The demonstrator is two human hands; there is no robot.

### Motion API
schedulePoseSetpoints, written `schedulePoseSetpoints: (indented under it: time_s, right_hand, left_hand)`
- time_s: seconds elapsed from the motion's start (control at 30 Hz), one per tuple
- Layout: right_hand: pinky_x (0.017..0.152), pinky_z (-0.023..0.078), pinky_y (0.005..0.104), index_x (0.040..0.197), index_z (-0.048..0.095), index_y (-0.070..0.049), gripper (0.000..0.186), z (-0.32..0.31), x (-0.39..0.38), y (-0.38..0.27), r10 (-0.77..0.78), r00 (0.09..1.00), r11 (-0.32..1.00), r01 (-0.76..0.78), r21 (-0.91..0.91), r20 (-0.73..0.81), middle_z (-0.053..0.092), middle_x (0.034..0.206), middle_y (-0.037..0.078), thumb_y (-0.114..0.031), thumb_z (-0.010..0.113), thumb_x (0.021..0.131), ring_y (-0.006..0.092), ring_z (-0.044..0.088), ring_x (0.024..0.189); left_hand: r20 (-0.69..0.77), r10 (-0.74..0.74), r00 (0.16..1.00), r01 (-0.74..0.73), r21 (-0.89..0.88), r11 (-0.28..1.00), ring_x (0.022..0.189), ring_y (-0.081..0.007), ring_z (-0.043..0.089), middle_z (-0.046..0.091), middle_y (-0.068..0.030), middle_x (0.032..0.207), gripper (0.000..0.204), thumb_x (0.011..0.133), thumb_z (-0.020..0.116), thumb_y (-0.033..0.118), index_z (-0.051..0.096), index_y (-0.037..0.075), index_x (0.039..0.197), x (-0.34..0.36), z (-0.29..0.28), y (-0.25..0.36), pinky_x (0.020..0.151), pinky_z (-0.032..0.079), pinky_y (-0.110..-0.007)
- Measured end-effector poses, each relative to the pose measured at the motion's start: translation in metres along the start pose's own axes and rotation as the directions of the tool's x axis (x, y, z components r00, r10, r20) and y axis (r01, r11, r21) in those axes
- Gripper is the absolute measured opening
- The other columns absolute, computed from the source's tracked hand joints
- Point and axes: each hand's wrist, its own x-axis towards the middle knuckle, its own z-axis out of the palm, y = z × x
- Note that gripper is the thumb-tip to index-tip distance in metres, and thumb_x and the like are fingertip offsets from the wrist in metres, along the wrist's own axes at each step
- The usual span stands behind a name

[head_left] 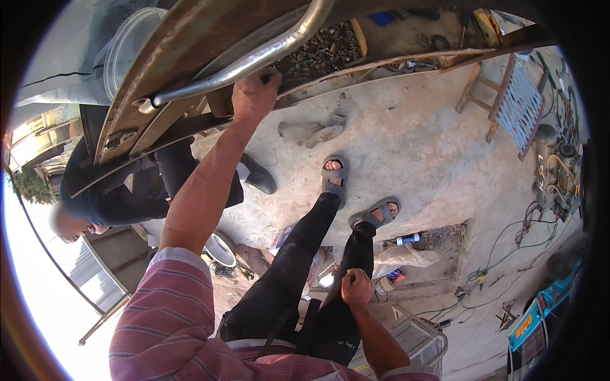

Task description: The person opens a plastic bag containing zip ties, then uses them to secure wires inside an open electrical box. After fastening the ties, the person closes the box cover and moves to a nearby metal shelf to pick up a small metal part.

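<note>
My left hand (255, 95) reaches up to the edge of the rusty brown metal frame (166, 60), just under a bent silver metal bar (257, 58). Its fingers are curled closed, and whatever they may grip is hidden. Right beside it lies a heap of small metal bolts and nuts (321, 52) in a tray. In front of my right thigh, my right hand (358, 287) is closed in a loose fist. I cannot make out whether anything is inside it.
At left a person in dark clothes (121, 184) sits close to the frame. A woven-seat stool (518, 101) stands at the far right. Gloves (311, 132) lie on the concrete floor, green cables (502, 260) to the right. A metal rack (413, 340) stands near my right arm.
</note>
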Motion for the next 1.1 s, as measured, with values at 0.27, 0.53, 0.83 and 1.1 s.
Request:
schedulePoseSetpoints:
  time_s: [0.27, 0.53, 0.83, 1.1]
  right_hand:
    - [0.075, 0.060, 0.0475, 0.094, 0.074, -0.012, 0.014, -0.001, 0.001, -0.001, -0.003, 1.000, 1.000, 0.003, -0.004, -0.011, 0.074, 0.092, 0.010, -0.020, 0.066, 0.085, 0.0363, 0.073, 0.084]
    - [0.075, 0.059, 0.0473, 0.092, 0.075, -0.015, 0.013, 0.000, 0.003, -0.001, 0.027, 0.999, 1.000, -0.027, -0.004, -0.017, 0.076, 0.094, 0.007, -0.022, 0.067, 0.085, 0.0350, 0.074, 0.084]
    - [0.074, 0.059, 0.0476, 0.092, 0.075, -0.015, 0.012, 0.000, 0.004, 0.003, 0.008, 1.000, 1.000, -0.008, 0.001, -0.017, 0.076, 0.093, 0.008, -0.021, 0.068, 0.085, 0.0351, 0.073, 0.083]
    - [0.075, 0.059, 0.0485, 0.094, 0.074, -0.014, 0.013, 0.004, 0.004, 0.003, 0.023, 1.000, 1.000, -0.023, -0.003, -0.009, 0.075, 0.092, 0.010, -0.022, 0.068, 0.085, 0.0369, 0.073, 0.084]
  left_hand:
    - [-0.012, 0.041, 0.999, -0.041, 0.021, 0.999, 0.104, -0.0352, 0.070, 0.072, -0.0155, 0.106, 0.020, 0.091, 0.074, 0.025, 0.079, 0.009, 0.101, 0.000, 0.000, 0.000, 0.094, 0.054, -0.043]
    - [-0.011, 0.043, 0.999, -0.042, 0.037, 0.998, 0.104, -0.0346, 0.070, 0.072, -0.0151, 0.106, 0.019, 0.091, 0.074, 0.024, 0.079, 0.009, 0.101, 0.001, 0.002, -0.001, 0.095, 0.054, -0.042]
    - [-0.113, 0.218, 0.969, -0.225, -0.060, 0.972, 0.104, -0.0316, 0.071, 0.074, -0.0125, 0.108, 0.019, 0.093, 0.073, 0.021, 0.080, 0.010, 0.107, 0.020, 0.007, 0.007, 0.095, 0.055, -0.040]
    - [-0.087, 0.423, 0.902, -0.399, 0.210, 0.893, 0.112, -0.0329, 0.069, 0.075, -0.0107, 0.112, 0.021, 0.094, 0.071, 0.025, 0.081, 0.014, 0.109, 0.083, 0.036, 0.014, 0.099, 0.054, -0.043]
